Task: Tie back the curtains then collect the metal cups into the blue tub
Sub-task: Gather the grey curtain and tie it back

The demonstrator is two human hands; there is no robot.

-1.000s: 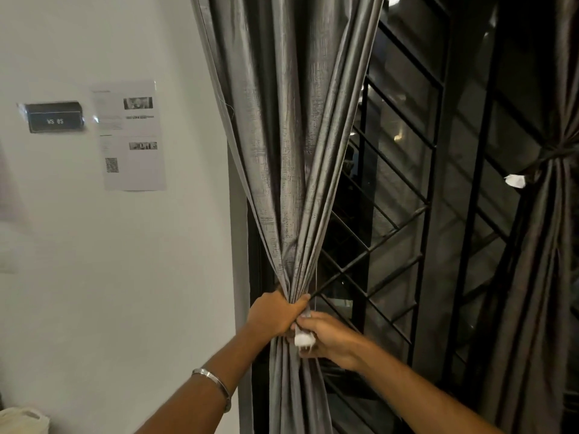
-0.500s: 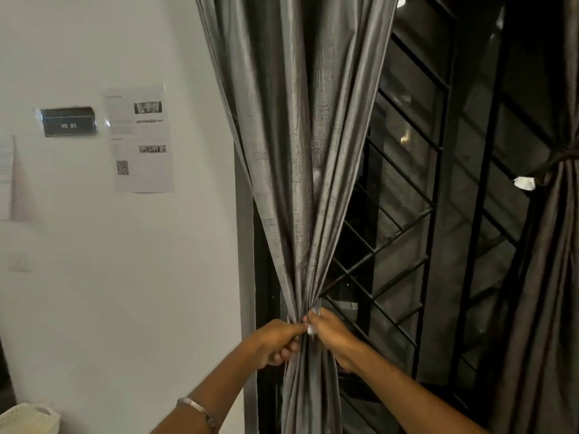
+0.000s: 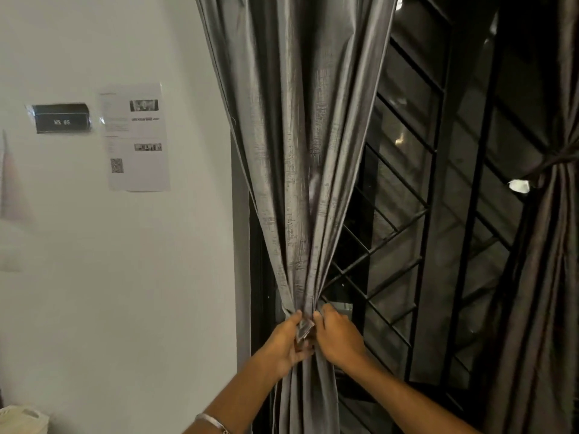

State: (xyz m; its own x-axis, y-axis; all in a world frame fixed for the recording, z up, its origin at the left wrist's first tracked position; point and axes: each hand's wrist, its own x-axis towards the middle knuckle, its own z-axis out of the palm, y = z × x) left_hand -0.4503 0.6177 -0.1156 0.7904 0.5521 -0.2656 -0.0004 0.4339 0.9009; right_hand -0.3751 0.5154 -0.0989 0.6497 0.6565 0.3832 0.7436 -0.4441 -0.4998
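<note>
My left hand [image 3: 286,343] and right hand [image 3: 336,335] meet at the gathered waist of the grey curtain [image 3: 300,151], each grip pinching the narrow tie-back band [image 3: 304,328] that crosses the bunch between my thumbs. The cloth is soft and slick with a sheen, light for its bulk, so I judge it will slide out of a loose loop; the band wants to be held close to the bunch and drawn snug, not tugged from its far ends. Above my grip the pleats fan out wide; below it they hang straight. Just right of this curtain stands the black window grille [image 3: 407,214], and well to the right beyond it the second curtain [image 3: 551,277] already looks cinched by its own tie [image 3: 560,158]. Left of the grey curtain, a printed notice [image 3: 134,139] is stuck to the white wall [image 3: 109,292]. No cups or tub show here.
</note>
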